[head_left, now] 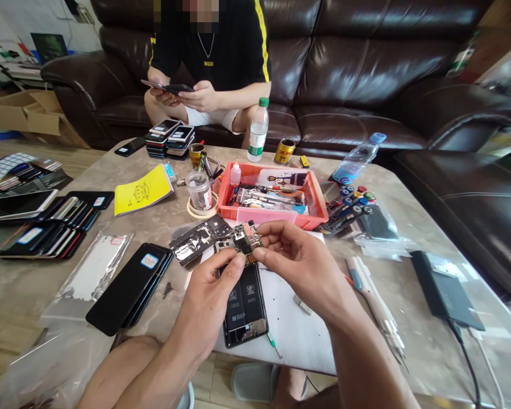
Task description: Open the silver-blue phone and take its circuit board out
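Note:
A small phone circuit board [246, 237] is raised above an opened phone [246, 301] whose black battery shows. My right hand [292, 258] pinches the board's right edge between thumb and fingers. At its lower left, my left hand [215, 292] is closed, the thumb pressed near the board and the fingers partly hidden beneath. Whether the left hand grips the board or the phone's top edge is hard to see. Behind the left hand lies a detached phone back cover [199, 241]. A green-handled screwdriver [273, 342] rests beside the phone on a white sheet [298, 335].
An orange tray [323, 213] of tools stands behind my hands. Stacked phones [125, 292] lie left, a power bank [445, 295] and pen-like tools [372, 301] right. Bottles and cans stand at the back. Another person [213, 62] sits on the sofa holding devices.

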Motion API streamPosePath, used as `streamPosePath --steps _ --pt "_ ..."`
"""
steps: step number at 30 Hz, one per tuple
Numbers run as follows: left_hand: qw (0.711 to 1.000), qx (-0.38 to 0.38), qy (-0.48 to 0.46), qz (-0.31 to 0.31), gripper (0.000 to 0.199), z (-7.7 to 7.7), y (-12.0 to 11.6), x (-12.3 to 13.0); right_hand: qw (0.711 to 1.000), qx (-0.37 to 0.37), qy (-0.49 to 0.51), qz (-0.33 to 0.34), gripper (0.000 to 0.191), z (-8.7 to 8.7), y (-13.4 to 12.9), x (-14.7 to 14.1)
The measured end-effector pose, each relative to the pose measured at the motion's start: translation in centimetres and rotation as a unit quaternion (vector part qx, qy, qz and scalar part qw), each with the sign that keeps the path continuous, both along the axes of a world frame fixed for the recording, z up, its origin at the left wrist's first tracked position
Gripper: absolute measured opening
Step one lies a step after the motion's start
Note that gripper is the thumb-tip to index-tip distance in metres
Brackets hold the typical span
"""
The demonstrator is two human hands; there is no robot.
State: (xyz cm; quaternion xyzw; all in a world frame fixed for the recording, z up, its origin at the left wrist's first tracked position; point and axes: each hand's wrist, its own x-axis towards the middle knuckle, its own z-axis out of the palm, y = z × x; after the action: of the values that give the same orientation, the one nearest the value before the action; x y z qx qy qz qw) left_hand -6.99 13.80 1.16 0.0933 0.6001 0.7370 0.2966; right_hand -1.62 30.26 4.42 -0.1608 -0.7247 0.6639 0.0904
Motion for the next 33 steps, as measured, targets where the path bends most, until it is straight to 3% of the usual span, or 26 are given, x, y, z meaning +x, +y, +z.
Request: streamPosePath --steps 8,17,30,33 --pt "0.999 -0.022 0.02 -0.024 0.032 0.4 0.3 0.5 0.993 0.114 0.003 -0.041 0.039 1.0 -1.7 -0.6" --pt "0.998 -0.052 0.035 -0.029 0.033 -0.1 0.1 0.7 0.999 0.022 0.019 -0.027 0.038 0.2 -1.3 -0.5" --pt "0.998 -0.05 0.025 -0.033 0.035 -0.4 0.0 0.6 0.996 0.082 0.001 -0.017 0.049 0.7 -1.4 -0.6" --pt "0.998 -0.053 0.027 -0.033 0.033 -0.1 0.0 0.7 0.998 0.061 -0.001 -0.025 0.044 0.8 -1.5 -0.6"
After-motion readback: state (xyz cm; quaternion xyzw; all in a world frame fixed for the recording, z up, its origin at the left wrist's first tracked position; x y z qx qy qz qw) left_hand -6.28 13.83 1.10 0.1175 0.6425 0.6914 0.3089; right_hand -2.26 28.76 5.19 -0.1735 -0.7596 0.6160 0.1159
